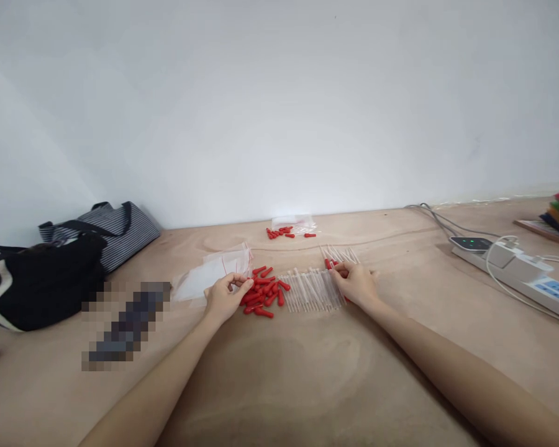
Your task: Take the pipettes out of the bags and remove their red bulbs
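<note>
A heap of red rubber bulbs (263,292), each with a narrow neck, lies on the wooden table. At its left edge is my left hand (227,295), thumb and forefinger pinched together; what they hold, if anything, is too small to tell. Right of the heap, thin clear tubes (312,290) lie side by side in a loose row. My right hand (355,282) is closed at the row's right end, its fingertips beside a few red bulbs (328,264). Whatever it grips is hidden. More thin tubes (347,254) show just beyond that hand.
Clear plastic bags (209,273) lie behind my left hand. Farther back are another bag (293,222) and several red bulbs (277,233). A power strip (531,279) with cables stands right, a black bag (41,288) and striped bag (116,239) left. A wall closes the back.
</note>
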Action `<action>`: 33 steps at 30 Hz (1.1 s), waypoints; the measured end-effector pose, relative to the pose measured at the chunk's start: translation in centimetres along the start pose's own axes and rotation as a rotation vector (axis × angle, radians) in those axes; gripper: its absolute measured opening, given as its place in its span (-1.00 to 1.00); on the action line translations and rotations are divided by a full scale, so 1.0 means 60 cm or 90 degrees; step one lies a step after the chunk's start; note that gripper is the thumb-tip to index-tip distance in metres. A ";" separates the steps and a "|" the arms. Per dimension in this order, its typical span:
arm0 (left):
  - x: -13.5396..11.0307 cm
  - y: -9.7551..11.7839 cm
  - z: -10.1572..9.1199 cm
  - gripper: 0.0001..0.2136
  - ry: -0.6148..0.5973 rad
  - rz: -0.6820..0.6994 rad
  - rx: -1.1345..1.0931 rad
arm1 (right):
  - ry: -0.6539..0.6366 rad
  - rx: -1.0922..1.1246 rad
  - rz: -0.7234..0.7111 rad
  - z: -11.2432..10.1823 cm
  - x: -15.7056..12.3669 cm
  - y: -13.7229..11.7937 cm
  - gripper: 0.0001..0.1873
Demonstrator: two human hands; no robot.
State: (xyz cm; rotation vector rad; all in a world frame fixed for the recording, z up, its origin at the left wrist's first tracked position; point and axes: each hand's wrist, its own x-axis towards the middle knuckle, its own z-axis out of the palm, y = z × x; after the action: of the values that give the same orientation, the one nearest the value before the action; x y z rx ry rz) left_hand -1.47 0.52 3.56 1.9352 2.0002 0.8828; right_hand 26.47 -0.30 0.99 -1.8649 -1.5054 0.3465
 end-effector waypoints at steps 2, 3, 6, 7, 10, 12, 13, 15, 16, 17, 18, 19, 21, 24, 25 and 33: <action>0.003 -0.002 0.003 -0.71 0.011 -0.001 0.007 | 0.005 -0.049 -0.014 0.006 0.001 -0.001 -0.80; 0.005 -0.003 0.005 -0.70 0.019 0.000 0.010 | 0.008 -0.073 -0.021 0.008 0.001 -0.002 -0.80; 0.019 -0.009 0.005 -0.70 0.044 0.001 0.022 | 0.017 -0.127 -0.039 0.012 0.001 -0.005 -0.81; 0.025 -0.010 0.004 -0.71 0.044 0.003 0.033 | 0.020 -0.137 -0.045 0.012 0.001 -0.005 -0.81; 0.048 -0.013 0.003 -0.73 -0.008 -0.007 0.096 | 0.031 -0.151 -0.066 0.012 0.000 -0.006 -0.81; 0.063 -0.013 0.003 -0.73 -0.058 -0.028 0.135 | 0.042 -0.150 -0.081 0.011 -0.001 -0.005 -0.82; 0.070 -0.014 0.004 -0.72 -0.075 -0.037 0.146 | 0.048 -0.148 -0.087 0.010 -0.002 -0.005 -0.82; 0.082 -0.016 0.004 -0.70 -0.099 -0.048 0.155 | 0.057 -0.141 -0.097 0.009 -0.003 -0.004 -0.82; 0.088 -0.017 0.004 -0.69 -0.109 -0.052 0.158 | 0.058 -0.136 -0.100 0.008 -0.004 -0.003 -0.81; 0.093 -0.018 0.002 -0.66 -0.116 -0.058 0.162 | 0.060 -0.131 -0.101 0.006 -0.004 -0.003 -0.81; 0.097 -0.018 0.000 -0.63 -0.118 -0.062 0.165 | 0.063 -0.126 -0.102 0.005 -0.003 -0.002 -0.81; 0.101 -0.016 -0.002 -0.60 -0.115 -0.065 0.169 | 0.068 -0.119 -0.103 0.003 -0.003 0.000 -0.80; 0.106 -0.005 -0.006 -0.57 -0.099 -0.059 0.177 | 0.085 -0.103 -0.101 -0.002 0.000 0.003 -0.78; 0.107 0.037 0.007 -0.65 -0.092 -0.005 0.184 | 0.122 -0.068 -0.083 -0.010 0.007 0.012 -0.74; 0.104 0.057 0.017 -0.70 -0.100 0.020 0.185 | 0.135 -0.056 -0.074 -0.013 0.010 0.016 -0.73; 0.073 0.225 0.161 -0.71 -0.188 0.123 0.192 | 0.189 -0.017 -0.022 -0.033 0.023 0.048 -0.69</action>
State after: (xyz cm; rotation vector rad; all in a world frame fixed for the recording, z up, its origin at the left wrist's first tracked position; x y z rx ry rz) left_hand 14.54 6.62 4.47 2.2935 1.8795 0.3139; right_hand 30.20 0.06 0.76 -1.8163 -1.3425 0.0310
